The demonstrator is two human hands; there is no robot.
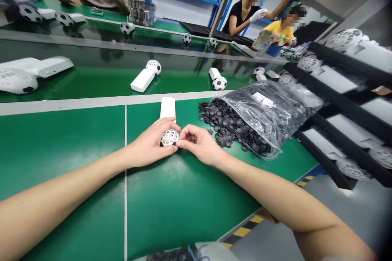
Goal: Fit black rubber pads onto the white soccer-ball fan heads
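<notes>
A white device with a rectangular body [168,108] and a round, football-patterned openwork head [170,137] lies on the green table. My left hand [154,138] is closed around the head from the left, thumb along its near side. Black patches show low on the head. My right hand [196,142] pinches at the head's right edge, thumb and index finger together on a small black piece [175,143], mostly covered by the fingertips. To the right of this hand, a heap of small black pieces [226,122] spills out of a clear plastic bag [269,110].
Beyond the table edge runs a shiny green conveyor belt [104,77] carrying several football-headed white devices [143,78]. A black rack [346,110] holding more white devices stands at the right. Several co-workers [243,14] are across the line.
</notes>
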